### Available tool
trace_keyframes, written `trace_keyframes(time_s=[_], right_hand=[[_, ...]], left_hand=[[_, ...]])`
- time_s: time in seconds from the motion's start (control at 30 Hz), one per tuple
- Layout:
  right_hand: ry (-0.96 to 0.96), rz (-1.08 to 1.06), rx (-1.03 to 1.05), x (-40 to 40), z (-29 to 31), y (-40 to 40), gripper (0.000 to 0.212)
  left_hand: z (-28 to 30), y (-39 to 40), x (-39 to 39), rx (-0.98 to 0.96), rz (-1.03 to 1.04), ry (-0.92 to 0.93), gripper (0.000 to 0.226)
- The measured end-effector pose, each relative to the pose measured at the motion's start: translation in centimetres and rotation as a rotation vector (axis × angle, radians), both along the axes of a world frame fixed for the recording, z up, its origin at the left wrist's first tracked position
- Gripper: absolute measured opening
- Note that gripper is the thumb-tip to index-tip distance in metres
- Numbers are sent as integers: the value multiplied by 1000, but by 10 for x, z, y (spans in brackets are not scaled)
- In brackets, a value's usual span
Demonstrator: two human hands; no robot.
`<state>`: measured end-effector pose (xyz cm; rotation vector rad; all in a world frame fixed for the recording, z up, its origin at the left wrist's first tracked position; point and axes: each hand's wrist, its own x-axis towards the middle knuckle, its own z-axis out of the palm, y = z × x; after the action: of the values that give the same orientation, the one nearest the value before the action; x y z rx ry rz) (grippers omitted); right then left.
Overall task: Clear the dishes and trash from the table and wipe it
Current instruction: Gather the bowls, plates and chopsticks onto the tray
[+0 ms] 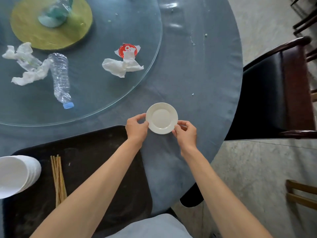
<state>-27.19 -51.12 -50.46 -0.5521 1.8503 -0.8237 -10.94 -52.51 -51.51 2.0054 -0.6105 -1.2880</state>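
Your left hand and right hand pinch opposite rims of the small white saucer, fingers curled on its left and lower-right edges. The saucer is round, so it has no long axis to align; it sits level, and whether it rests on the blue-clothed desk or is just lifted cannot be told. Both hands lie equally near the saucer.

The relation that governs the coming move: the black tray lies just beside the saucer, to its lower left, with its near corner under your left wrist. Your left hand is therefore on the tray side.

On the tray, well to the left of the saucer, lie a bundle of chopsticks and a stack of white bowls; the bare tray surface between them and the saucer appears free to receive it.

Beyond the saucer, on the glass turntable, trash remains: a crumpled napkin with a red-printed wrapper, a crushed bottle and more tissue. A dark chair stands right of the saucer, off the desk.
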Motion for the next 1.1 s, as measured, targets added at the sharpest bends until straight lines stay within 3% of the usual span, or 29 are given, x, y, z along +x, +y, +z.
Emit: trace_keyframes(time_s=[0.3,0.5,0.63,0.87,1.1], right_hand=[[-111,-51,20,-17,-17,-7,12],[-160,9,48,-27,-21,-11,10],[-103,81,43,-33,-26,-23,23],[-134,228,54,-30,-14,-33,41],[-168,329,-19,-17,43,-10,42]], left_hand=[[-13,-6,-8,21,-13,-12,35],[-9,-10,0,26,-127,-92,34],[-6,-21,5,14,-190,-98,39],[1,-31,14,57,-238,43,44],[45,16,45,-74,-171,185,43]])
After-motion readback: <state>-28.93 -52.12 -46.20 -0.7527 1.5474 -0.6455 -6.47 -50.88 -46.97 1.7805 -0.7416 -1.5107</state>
